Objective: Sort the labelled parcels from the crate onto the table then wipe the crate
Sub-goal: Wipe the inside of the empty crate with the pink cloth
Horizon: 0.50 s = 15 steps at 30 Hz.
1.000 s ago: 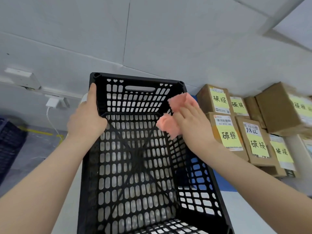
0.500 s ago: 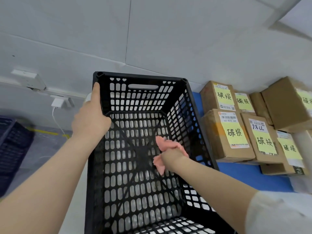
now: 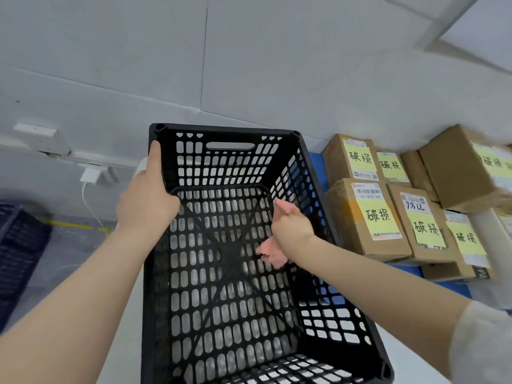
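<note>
An empty black slotted plastic crate (image 3: 227,128) stands in front of me. My left hand (image 3: 146,200) grips its left rim near the far corner, thumb lying along the edge. Inside the crate, my right hand (image 3: 291,225) holds a pink cloth (image 3: 270,252) against the bottom, close to the right wall. Several cardboard parcels with yellow handwritten labels (image 3: 368,217) are stacked to the right of the crate on a blue surface (image 3: 448,286).
A grey wall rises behind the crate, with a white charger and cable (image 3: 90,177) plugged in at the left. A dark blue crate (image 3: 19,245) sits on the floor at the far left. White tabletop (image 3: 410,356) shows at the lower right.
My right hand with the pink cloth dropped from the crate's upper right rim to the bottom, then slid slightly toward the right wall. My left hand kept its grip on the left rim.
</note>
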Motion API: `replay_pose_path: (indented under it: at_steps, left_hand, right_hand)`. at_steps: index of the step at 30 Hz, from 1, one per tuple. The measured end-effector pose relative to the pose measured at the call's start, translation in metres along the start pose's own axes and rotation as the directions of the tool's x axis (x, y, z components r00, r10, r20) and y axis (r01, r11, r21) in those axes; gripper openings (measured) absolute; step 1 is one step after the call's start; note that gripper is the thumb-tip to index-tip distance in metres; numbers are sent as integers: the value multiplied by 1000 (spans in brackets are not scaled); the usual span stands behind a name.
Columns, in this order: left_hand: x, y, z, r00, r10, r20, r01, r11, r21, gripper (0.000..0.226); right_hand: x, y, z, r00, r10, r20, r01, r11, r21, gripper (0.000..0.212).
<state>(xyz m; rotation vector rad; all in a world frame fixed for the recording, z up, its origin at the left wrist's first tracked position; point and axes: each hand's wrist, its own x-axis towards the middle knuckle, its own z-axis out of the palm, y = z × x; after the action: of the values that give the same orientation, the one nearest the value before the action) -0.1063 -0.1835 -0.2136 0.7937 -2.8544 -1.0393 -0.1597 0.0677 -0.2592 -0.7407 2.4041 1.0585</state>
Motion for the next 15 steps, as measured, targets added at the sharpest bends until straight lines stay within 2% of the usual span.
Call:
replay_pose_path:
  at_steps: [2, 4, 8, 13, 15]
  left_hand:
    - [1, 0, 1, 1000, -3, -3, 3, 1000, -5, 100]
    - [1, 0, 1, 1000, -6, -8, 6, 1000, 0, 100]
    - [-2, 2, 0, 1000, -7, -20, 7, 1000, -13, 97]
    - [-4, 4, -2, 1000, -8, -20, 7, 1000, -16, 96]
    - [-4, 4, -2, 1000, -8, -18, 8, 1000, -18, 97]
  right_hand:
    - [-13, 20, -13, 984, 63, -166, -39, 989, 139, 36]
    - [-34, 33, -22, 952, 153, -266, -94, 971, 221, 45]
    - [-67, 37, -27, 879, 172, -444, -102, 979, 176, 59]
    - [-64, 28, -9, 958, 173, -230, -186, 982, -35, 58]
    - [-55, 15, -3, 972, 182, -147, -169, 981, 96, 61]
